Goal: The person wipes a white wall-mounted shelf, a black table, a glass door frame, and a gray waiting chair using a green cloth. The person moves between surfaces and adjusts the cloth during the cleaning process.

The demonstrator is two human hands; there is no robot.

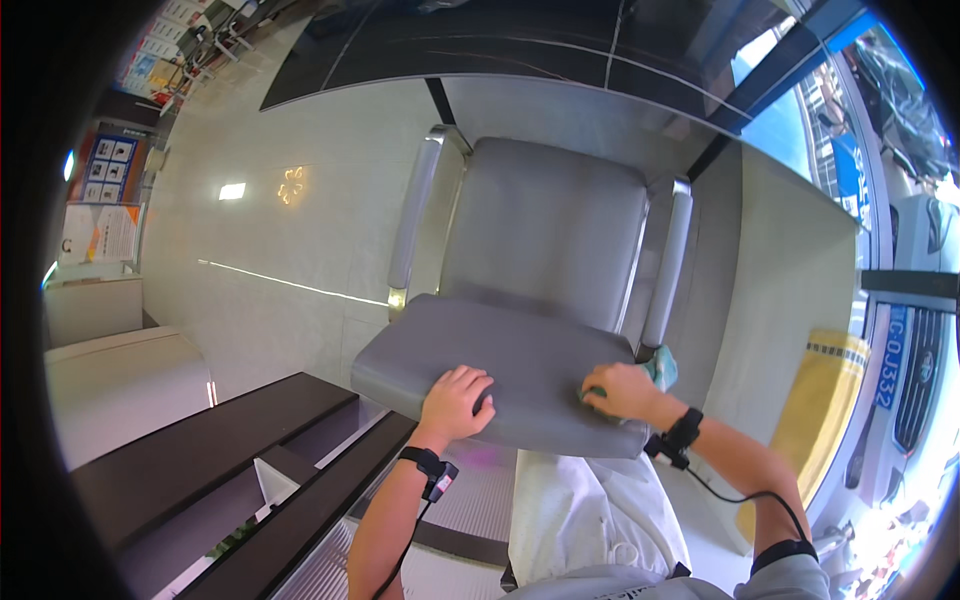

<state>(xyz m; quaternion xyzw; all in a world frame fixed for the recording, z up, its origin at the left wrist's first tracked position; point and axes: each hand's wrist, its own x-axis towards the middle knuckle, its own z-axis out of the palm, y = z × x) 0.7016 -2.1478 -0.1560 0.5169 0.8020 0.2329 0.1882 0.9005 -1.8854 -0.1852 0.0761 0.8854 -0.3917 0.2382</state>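
Note:
A grey upholstered armchair with metal-framed armrests stands before me, its seat (547, 232) farther off and its backrest (495, 337) close to my body. My left hand (456, 401) rests on the backrest near its upper edge, fingers bent and thumb apart. A dark patch shows between thumb and fingers; whether it is shadow or an object I cannot tell. On the right side of the backrest, my right hand (622, 391) is closed around a green cloth (661, 367). Part of the cloth sticks out beside the wrist, and some shows under the fingertips.
Beyond the chair is a black marble-look tabletop (480, 52). A dark brown slatted frame (225, 442) lies at left, with a white upholstered seat (127, 390) past it. A yellow towel (817, 405) hangs at right beside the window, through which a parked car (926, 390) shows.

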